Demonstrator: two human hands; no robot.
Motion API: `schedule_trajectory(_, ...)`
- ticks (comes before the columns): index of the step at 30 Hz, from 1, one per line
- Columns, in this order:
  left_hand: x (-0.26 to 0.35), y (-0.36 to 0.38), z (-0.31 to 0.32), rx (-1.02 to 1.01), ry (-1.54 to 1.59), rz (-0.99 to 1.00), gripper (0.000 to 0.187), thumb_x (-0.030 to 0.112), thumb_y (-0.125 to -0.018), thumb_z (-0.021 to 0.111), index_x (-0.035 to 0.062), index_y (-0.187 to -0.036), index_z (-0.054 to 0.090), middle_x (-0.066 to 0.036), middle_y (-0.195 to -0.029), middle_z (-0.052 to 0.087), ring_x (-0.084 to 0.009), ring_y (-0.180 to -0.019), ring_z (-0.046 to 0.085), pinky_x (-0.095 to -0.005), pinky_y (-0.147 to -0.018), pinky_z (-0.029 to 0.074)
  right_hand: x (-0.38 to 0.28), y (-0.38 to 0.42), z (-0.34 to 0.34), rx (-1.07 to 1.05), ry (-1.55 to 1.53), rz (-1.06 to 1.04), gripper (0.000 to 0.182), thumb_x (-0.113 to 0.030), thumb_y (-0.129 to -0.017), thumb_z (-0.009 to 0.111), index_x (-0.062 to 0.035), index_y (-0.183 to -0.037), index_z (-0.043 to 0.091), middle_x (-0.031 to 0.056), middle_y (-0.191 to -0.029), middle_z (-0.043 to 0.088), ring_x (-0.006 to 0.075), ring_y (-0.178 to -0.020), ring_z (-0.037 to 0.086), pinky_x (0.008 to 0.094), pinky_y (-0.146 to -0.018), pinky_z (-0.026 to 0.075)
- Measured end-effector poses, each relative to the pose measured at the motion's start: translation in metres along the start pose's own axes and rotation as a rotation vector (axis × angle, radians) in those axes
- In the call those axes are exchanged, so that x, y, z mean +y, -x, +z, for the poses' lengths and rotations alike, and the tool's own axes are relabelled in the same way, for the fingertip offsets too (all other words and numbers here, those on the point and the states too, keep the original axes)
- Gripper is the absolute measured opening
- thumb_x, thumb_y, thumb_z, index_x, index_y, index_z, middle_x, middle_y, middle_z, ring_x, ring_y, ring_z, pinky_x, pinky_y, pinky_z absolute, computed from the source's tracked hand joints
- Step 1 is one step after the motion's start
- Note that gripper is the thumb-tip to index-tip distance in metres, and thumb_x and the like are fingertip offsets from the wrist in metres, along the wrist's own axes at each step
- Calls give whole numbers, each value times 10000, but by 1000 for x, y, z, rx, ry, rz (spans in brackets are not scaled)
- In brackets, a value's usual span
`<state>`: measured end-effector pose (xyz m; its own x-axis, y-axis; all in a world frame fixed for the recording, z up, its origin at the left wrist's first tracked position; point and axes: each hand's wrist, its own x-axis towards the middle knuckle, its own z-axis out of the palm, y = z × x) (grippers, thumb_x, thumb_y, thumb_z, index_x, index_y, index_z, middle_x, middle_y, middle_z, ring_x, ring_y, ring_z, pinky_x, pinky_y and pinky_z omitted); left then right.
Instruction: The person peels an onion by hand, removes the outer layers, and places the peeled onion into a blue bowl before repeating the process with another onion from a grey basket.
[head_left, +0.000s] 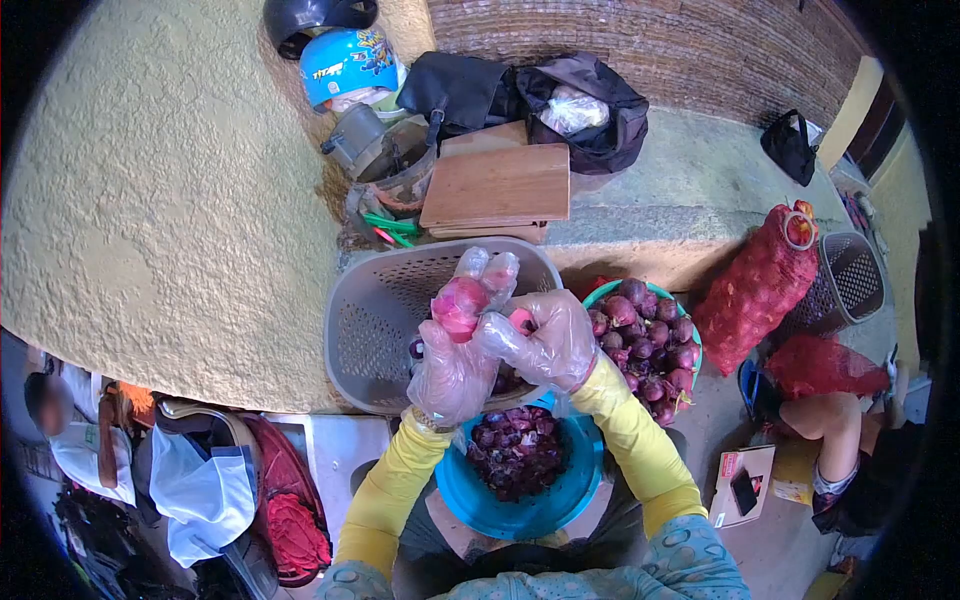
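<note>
My left hand (455, 370), in a clear plastic glove, holds a red onion (460, 305) up in its fingers, its pink-purple surface showing. My right hand (555, 340), gloved as well, is curled close beside the onion. A bit of something pinkish-red shows between its fingers, too covered to name. Below both hands, a blue basin (452, 490) contains dark purple onion skins (515, 455). Behind them stands a grey perforated basket (365, 330) with a few onions partly hidden by my hands. Right of my right hand, a green-rimmed basket (700, 345) is heaped with unpeeled red onions (650, 340).
A full red mesh sack (755, 285) leans against the ledge at right. Wooden boards (500, 190), black bags (460, 90) and a blue helmet (345, 70) lie on the ledge. Another person's leg (830, 425) is at far right, near a box with a phone (745, 490).
</note>
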<state>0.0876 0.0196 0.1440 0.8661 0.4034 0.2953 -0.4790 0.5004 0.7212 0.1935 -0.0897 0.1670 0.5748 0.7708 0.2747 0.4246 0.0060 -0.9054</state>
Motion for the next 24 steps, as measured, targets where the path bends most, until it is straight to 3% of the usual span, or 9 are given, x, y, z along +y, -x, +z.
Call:
schedule_trajectory(8, 3, 0, 0, -19, -50, -25, 1010, 769, -954, 366, 26, -1613, 183, -179, -1547, 442, -333, -1487, 351, -498, -1253, 224, -2, 0, -5, 18, 135, -146, 416, -432, -816, 816, -66, -657, 697, 154, -584, 618, 351, -537, 635, 406, -532, 496)
schedule_trajectory(10, 4, 0, -4, -64, 76, -67, 942, 694, -965, 485, 78, -1616, 196, -140, -1603, 379, -274, -1488, 359, -429, -1216, 307, -1, -1, -8, 20, 230, -216, 422, -452, -805, 820, -77, -655, 698, 149, -591, 628, 349, -550, 644, 414, -535, 502)
schedule_trajectory(14, 10, 3, -5, 29, 166, -145, 942, 701, -955, 501, 101, -1618, 205, -130, -1609, 374, -255, -1480, 369, -421, -1189, 351, 5, -1, -8, -38, 334, -367, 503, -508, -710, 875, -86, -599, 624, 116, -552, 578, 352, -540, 614, 411, -505, 457)
schedule_trajectory(16, 16, 0, 0, 75, 81, -174, 1022, 795, -917, 413, 111, -1634, 163, -175, -1581, 390, -331, -1525, 282, -496, -1256, 222, 0, -3, -13, -53, 359, -416, 514, -523, -678, 886, -90, -599, 620, 115, -551, 574, 349, -545, 618, 411, -508, 457)
schedule_trajectory(17, 16, -1, -1, 75, 80, -174, 1022, 795, -917, 413, 111, -1634, 163, -175, -1581, 390, -331, -1525, 282, -496, -1256, 222, -2, -5, -15, -68, 383, -464, 527, -539, -646, 896, -94, -598, 617, 113, -551, 569, 345, -551, 622, 412, -510, 457)
schedule_trajectory(19, 12, -1, -6, 34, 72, -177, 1058, 824, -874, 462, 129, -1626, 195, -164, -1532, 437, -331, -1453, 405, -505, -1206, 332, -1, -6, -16, -9, 380, -480, 538, -542, -621, 908, -93, -597, 612, 113, -553, 568, 341, -545, 616, 409, -508, 453)
schedule_trajectory(20, 11, -1, -11, 35, 72, -177, 1058, 824, -874, 462, 129, -1626, 195, -164, -1532, 437, -331, -1453, 405, -505, -1206, 332, 0, -6, -17, 49, 376, -496, 551, -546, -596, 919, -92, -595, 607, 114, -554, 566, 337, -540, 610, 407, -505, 450)
schedule_trajectory(22, 15, -2, -23, -70, 10, -229, 938, 730, -916, 565, 97, -1550, 289, -121, -1469, 487, -238, -1293, 548, -374, -1089, 451, -3, -5, -24, 74, 413, -438, 561, -543, -572, 931, -91, -593, 600, 116, -551, 556, 332, -527, 599, 401, -501, 443)
schedule_trajectory(24, 19, -4, -23, -46, -75, -234, 989, 760, -885, 571, 75, -1547, 306, -123, -1468, 490, -260, -1254, 581, -402, -1059, 488, -7, -4, -30, 113, 439, -328, 590, -533, -532, 955, -85, -583, 575, 122, -545, 533, 328, -500, 567, 383, -489, 421)
